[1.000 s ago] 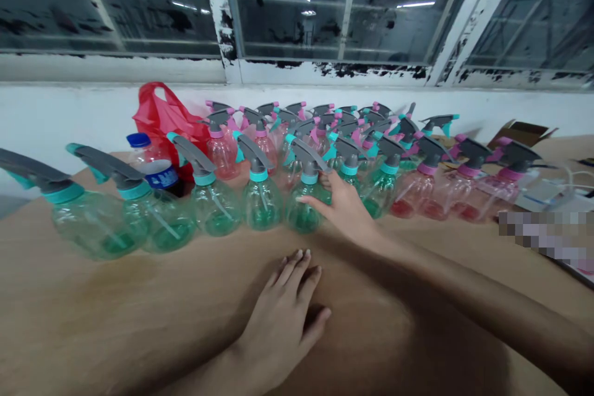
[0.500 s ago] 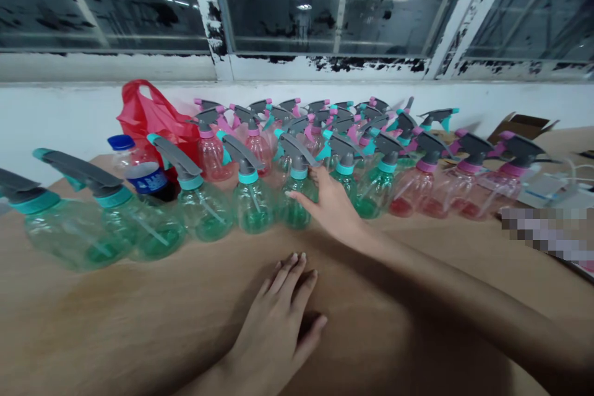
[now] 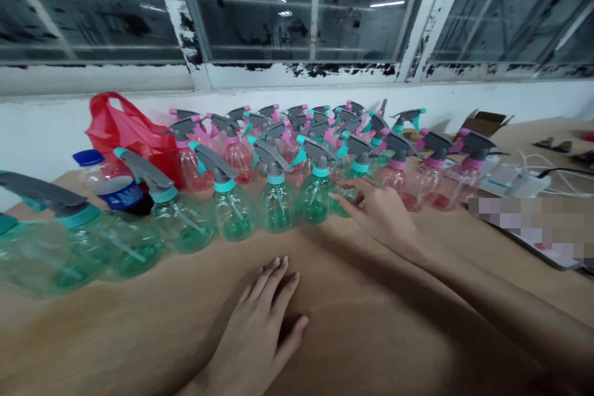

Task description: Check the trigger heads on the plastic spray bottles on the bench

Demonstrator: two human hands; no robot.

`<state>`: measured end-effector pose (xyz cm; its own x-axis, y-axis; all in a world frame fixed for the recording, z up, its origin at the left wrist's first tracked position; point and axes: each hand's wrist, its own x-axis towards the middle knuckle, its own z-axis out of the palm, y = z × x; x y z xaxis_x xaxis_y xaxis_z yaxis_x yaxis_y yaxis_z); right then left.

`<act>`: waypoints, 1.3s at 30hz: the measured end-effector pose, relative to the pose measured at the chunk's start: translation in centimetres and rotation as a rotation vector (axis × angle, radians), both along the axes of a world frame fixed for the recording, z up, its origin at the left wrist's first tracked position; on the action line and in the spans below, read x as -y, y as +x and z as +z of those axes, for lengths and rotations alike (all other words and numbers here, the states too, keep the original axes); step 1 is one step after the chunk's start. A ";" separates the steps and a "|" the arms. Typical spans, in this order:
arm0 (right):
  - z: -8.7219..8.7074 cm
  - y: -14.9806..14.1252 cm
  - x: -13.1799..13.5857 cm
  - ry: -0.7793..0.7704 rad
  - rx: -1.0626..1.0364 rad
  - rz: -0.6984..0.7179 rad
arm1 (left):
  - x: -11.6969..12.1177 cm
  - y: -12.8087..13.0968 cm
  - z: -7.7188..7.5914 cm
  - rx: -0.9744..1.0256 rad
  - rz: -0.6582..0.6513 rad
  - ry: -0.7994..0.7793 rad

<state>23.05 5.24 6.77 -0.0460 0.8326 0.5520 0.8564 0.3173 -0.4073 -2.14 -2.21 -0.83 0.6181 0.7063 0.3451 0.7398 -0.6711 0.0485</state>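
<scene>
My left hand (image 3: 260,328) lies palm down on the wooden table (image 3: 153,340), its fingers stretched out and holding nothing. Farther back, my right hand (image 3: 383,213) reaches into the front row of spray bottles. Its thumb and fingers are apart and point left, beside a green spray bottle (image 3: 316,201) with a turquoise collar. Another green spray bottle (image 3: 359,167) stands behind my right hand, which hides most of its body. To the left stand more green bottles (image 3: 234,216); to the right are pink ones (image 3: 439,189). Whether my right fingertips touch a bottle is unclear.
Several more spray bottles (image 3: 239,158) crowd behind the front row. A red plastic bag (image 3: 134,133) and a blue-capped drink bottle (image 3: 121,195) stand at left. White cables (image 3: 561,182), an open cardboard box (image 3: 485,124) and a blurred flat object (image 3: 524,229) lie at right.
My right hand has moved right along the front row, away from the green bottle it was at. The view has turned rightward. My left hand stays flat on the table.
</scene>
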 end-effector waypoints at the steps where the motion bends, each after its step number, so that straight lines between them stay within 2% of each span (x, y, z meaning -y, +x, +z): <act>1: 0.1 0.0 -0.2 -0.013 0.027 -0.027 | 0.0 0.0 0.0 0.003 -0.004 0.006; 6: 0.5 -1.4 -1.7 -0.116 0.094 -0.087 | -0.1 -0.1 0.1 -0.011 -0.002 0.012; 14: 0.0 -3.1 -3.8 -0.152 0.054 -0.091 | 0.2 0.2 0.8 -0.059 0.023 -0.020; 20: 0.0 -3.4 -3.8 -0.151 0.097 -0.108 | 0.2 0.2 1.0 -0.033 0.046 -0.067; 23: -0.2 -3.1 -2.3 -0.131 0.136 -0.113 | 0.2 0.5 1.1 0.066 0.069 -0.139; 26: -0.3 -2.5 0.4 -0.113 0.187 -0.110 | 0.3 1.3 1.3 0.185 0.101 -0.198; 29: -0.3 -1.9 3.8 -0.072 0.308 -0.109 | 0.3 2.7 1.5 0.280 0.125 -0.250; 32: -0.1 -1.1 6.8 -0.047 0.334 -0.096 | 0.3 4.7 1.6 0.381 0.101 -0.307; 36: 0.8 0.2 9.0 -0.021 0.231 0.071 | 0.3 7.2 1.6 0.465 0.000 -0.300; 39: 1.6 1.5 9.3 -0.034 0.039 0.225 | 0.4 8.3 2.0 0.484 -0.074 -0.279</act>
<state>24.52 -4.04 8.34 -0.2530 0.8173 0.5177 0.7811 0.4883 -0.3892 6.18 -2.63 1.14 0.4869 0.7723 0.4080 0.5405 -0.6334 0.5539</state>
